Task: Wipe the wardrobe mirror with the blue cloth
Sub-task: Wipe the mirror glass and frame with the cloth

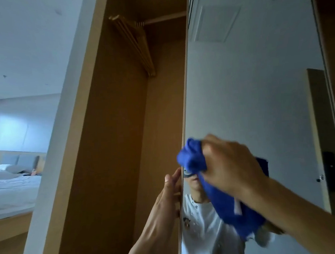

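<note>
**Low and right of centre: cloth at the mirror's left edge, bare glass above and to the right**

Across the right half of the frame stands the tall wardrobe mirror (248, 81). It is mounted on a wooden door, and its long axis runs from top to bottom. It reflects a pale ceiling and, at the bottom, a white shirt. To its left, the brown wooden wardrobe interior (123, 130) is open, with a row of light wooden hangers (137, 47) on the rail near the top. Far left in the frame, a white bed (8, 189) shows in the room beyond.

The crumpled blue cloth (192, 158) sits low on the glass, just beside the mirror's left edge. Its bunched head points to the upper left and a loose tail hangs toward the lower right. Your right hand (230, 162) is closed round the cloth, fingers curled into the bunch, and it reaches in from the lower right corner. The blur makes it hard to tell how firmly the cloth is pressed on the glass.

Your left hand (167, 198) lies just left of the cloth, fingers straight along the door's edge. It appears to be steadying the door and holds nothing.

The relation that matters is this: from your right hand, nearly all the mirror lies upward and to the right, along that vertical axis. I judge that the next strokes should travel that way. The right hand is the nearer one, and it already has the cloth.
</note>
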The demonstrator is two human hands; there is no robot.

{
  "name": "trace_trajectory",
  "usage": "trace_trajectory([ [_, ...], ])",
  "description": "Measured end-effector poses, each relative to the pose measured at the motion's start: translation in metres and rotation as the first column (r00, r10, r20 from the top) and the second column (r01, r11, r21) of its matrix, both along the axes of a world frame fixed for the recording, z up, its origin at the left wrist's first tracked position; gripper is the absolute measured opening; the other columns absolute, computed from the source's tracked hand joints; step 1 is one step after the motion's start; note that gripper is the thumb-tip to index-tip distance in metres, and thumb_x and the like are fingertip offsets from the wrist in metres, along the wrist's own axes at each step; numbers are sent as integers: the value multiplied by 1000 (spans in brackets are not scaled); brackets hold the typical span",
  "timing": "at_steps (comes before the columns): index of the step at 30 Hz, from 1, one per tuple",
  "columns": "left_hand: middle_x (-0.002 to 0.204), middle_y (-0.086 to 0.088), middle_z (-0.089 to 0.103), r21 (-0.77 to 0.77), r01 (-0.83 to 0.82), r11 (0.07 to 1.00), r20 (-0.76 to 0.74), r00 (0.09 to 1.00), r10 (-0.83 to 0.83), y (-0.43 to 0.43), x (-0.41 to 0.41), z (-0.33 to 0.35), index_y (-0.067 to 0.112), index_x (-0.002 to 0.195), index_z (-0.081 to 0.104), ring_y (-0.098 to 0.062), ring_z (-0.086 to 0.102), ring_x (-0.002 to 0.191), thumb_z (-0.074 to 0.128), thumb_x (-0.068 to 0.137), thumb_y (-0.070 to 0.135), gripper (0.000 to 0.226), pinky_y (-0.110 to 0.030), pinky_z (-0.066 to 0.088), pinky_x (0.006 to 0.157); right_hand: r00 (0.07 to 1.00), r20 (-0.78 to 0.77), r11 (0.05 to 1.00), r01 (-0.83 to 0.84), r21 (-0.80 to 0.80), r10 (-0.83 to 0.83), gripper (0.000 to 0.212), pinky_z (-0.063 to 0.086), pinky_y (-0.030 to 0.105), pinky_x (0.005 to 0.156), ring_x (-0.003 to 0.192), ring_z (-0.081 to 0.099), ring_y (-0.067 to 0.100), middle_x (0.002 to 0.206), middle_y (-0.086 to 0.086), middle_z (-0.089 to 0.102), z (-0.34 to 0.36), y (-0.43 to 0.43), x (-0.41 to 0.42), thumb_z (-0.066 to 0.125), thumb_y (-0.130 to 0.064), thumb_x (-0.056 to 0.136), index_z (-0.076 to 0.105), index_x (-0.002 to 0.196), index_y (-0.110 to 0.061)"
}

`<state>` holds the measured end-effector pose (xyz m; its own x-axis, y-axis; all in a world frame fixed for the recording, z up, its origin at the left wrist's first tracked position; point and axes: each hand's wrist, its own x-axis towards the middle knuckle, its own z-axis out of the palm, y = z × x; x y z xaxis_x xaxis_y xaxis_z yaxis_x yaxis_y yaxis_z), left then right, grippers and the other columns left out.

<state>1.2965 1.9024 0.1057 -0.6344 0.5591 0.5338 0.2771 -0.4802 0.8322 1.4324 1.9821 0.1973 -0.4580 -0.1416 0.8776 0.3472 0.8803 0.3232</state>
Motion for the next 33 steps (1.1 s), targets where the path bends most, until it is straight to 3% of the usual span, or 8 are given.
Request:
trace_trajectory([
  [5,120,-4,68,38,77,996,78,994,-80,0,10,3,21,114,65,-25,60,121,20,113,34,47,-37,44,99,977,215,999,5,40,-13,30,40,25,50,59,59,14,76,-11,45,-43,1,11,84,-18,64,61,82,-22],
  [8,126,27,64,1,-16,1000,-69,997,16,-11,20,-10,52,132,54,5,57,121,23,103,60,44,-21,44,102,989,126,993,61,100,-74,20,34,30,62,79,66,25,92,-6,56,2,-2,7,68,-28,82,56,98,-25],
  [11,140,27,56,24,-2,1000,-107,994,5,-16,19,-17,56,138,46,3,51,133,24,102,62,44,-29,41,116,995,-46,994,97,59,-94,18,38,33,61,78,65,29,87,-2,49,46,-6,-1,61,-31,89,46,91,-21],
  [15,111,38,67,-17,8,1000,-124,992,-10,-15,17,-14,60,124,51,21,60,107,25,101,61,34,-4,51,79,997,-19,997,76,11,-76,25,30,26,56,66,54,20,82,-7,42,18,-7,0,70,-26,83,46,86,-22],
  [20,149,11,55,-12,9,1000,-79,997,-10,-16,18,-15,50,146,46,-8,50,137,29,100,65,51,-38,36,119,970,240,999,-37,12,33,21,51,29,70,84,58,15,96,-6,56,-56,9,14,70,-13,82,59,98,-22],
  [24,146,14,57,-55,27,998,-87,996,-32,-20,22,-23,51,148,43,-6,54,131,31,98,69,55,-23,45,95,972,226,998,-46,-43,55,52,56,40,81,102,58,20,118,-2,60,-73,16,39,73,-17,80,59,130,-19],
  [28,149,16,53,-98,35,995,-78,996,-43,-25,25,-49,58,146,40,-5,53,132,28,95,72,54,-16,47,86,976,183,992,-107,-61,116,39,43,26,67,81,48,9,93,-10,57,-91,29,55,80,-8,70,62,103,-19],
  [33,153,16,50,-92,13,996,-63,998,-19,-27,27,-77,55,149,39,-5,50,137,31,96,77,58,-21,43,99,981,170,995,-91,-44,97,24,45,39,76,83,43,15,90,-11,47,-95,52,59,65,0,78,58,95,-16],
])
